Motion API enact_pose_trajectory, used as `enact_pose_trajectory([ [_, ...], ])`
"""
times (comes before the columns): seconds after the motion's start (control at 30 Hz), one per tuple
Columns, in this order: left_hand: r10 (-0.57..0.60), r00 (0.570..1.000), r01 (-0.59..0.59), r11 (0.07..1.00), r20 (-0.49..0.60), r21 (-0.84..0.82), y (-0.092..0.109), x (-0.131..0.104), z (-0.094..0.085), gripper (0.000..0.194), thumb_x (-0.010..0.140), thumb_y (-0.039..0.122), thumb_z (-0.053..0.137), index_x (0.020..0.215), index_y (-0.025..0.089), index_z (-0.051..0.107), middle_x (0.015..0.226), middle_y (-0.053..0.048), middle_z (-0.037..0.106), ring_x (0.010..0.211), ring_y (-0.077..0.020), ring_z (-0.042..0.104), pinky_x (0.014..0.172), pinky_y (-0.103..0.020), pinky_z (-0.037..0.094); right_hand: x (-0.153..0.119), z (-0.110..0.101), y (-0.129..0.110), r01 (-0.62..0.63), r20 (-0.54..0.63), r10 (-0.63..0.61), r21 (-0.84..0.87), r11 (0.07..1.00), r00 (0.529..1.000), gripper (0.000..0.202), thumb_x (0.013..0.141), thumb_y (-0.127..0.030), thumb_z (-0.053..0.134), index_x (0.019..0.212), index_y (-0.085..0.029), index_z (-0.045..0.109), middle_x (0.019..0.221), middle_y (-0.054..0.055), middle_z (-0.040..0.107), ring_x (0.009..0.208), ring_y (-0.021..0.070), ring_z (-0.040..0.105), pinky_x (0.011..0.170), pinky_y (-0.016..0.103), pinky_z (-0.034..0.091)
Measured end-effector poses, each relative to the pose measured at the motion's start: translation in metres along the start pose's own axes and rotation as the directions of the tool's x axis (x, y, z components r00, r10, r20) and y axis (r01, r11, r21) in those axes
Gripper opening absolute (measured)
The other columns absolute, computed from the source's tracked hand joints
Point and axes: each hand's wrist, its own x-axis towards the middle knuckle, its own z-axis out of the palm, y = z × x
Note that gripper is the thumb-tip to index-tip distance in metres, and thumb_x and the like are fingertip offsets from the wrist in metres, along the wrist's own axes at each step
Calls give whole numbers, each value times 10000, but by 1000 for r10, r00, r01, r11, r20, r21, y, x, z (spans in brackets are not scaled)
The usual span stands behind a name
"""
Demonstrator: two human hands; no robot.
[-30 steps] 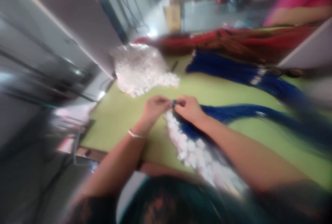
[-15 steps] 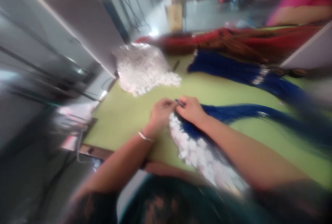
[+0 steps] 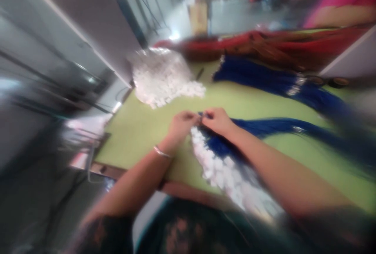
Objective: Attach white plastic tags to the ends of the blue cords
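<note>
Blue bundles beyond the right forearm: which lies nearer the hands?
The front bundle, running in behind the right hand; the rear bundle lies farther off, by the red bundle.

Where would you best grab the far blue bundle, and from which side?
I'd grip the far blue bundle between its left end and pale band, probably from the near side: it lies stretched sideways, green table before it, red strands behind.

Blur is streaking the margins
Glare is catching the plastic bag (image 3: 161, 74) near the table's (image 3: 132, 136) left edge.
</note>
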Motion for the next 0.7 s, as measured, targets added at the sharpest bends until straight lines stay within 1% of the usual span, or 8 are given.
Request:
enact_pose_trajectory([
  [0.1, 62, 968, -98, 985, 242, 143, 14, -5, -7, 120, 667, 271, 736, 700, 162, 698, 704, -49, 696, 670, -151, 625, 683, -275, 505, 1, -5, -3, -74, -76, 86, 149, 986, 993, 197, 686, -252, 557, 514, -172, 504, 477, -37, 477, 489, 83, 409, 486, 219, 310],
  [0.2, 71, 747, -290, 929, 661, 228, 32, -11, -18, 111, 729, 269, 689, 775, 180, 738, 847, -83, 723, 794, -181, 656, 787, -310, 506, 1, -9, -4, -219, -68, 249, 300, 929, 966, 222, 721, -332, 575, 571, -170, 556, 473, -21, 524, 437, 91, 433, 452, 227, 333],
  [0.27, 52, 624, -350, 910, 780, 220, 39, -9, -30, 156, 763, 289, 658, 853, 202, 752, 941, -95, 726, 885, -199, 660, 851, -326, 493, 0, -8, -3, -261, -1, 276, 329, 908, 961, 267, 726, -383, 595, 575, -163, 581, 473, -12, 538, 425, 93, 439, 445, 232, 341],
  [0.33, 71, 770, -325, 898, 634, 295, 37, 1, -46, 203, 781, 317, 633, 905, 207, 751, 957, -100, 725, 894, -213, 658, 835, -333, 493, 0, -6, -1, -243, 57, 238, 340, 908, 970, 270, 714, -396, 616, 608, -148, 624, 526, 2, 582, 455, 92, 459, 466, 233, 356],
  [0.4, 147, 975, -210, 856, 169, 472, 28, 19, -66, 240, 792, 335, 598, 909, 183, 743, 902, -105, 721, 831, -227, 651, 769, -346, 494, 0, -3, 1, -217, 72, 205, 377, 900, 976, 236, 715, -364, 607, 727, -139, 676, 606, 10, 628, 480, 87, 465, 477, 229, 358],
  [0.43, 214, 972, -118, 809, -102, 576, 22, 29, -76, 251, 800, 332, 573, 889, 163, 737, 867, -110, 711, 805, -236, 639, 749, -358, 486, 0, -2, 2, -212, 67, 202, 392, 895, 977, 233, 716, -336, 596, 800, -139, 687, 632, 9, 637, 478, 82, 458, 473, 226, 353],
  [0.5, 342, 888, -2, 673, -308, 740, 10, 49, -92, 240, 788, 287, 564, 895, 137, 718, 900, -122, 685, 843, -246, 614, 805, -375, 463, 1, 0, 2, -224, 49, 223, 399, 889, 974, 246, 709, -279, 578, 891, -144, 673, 630, -1, 632, 458, 77, 440, 457, 221, 343],
  [0.7, 316, 940, 1, 374, -129, 928, -1, 72, -99, 226, 772, 202, 534, 935, 143, 678, 969, -124, 655, 962, -259, 583, 878, -359, 438, 1, -1, -3, -199, 26, 199, 253, 947, 980, 78, 679, -238, 560, 673, -162, 576, 557, -9, 585, 493, 88, 459, 500, 216, 356],
])
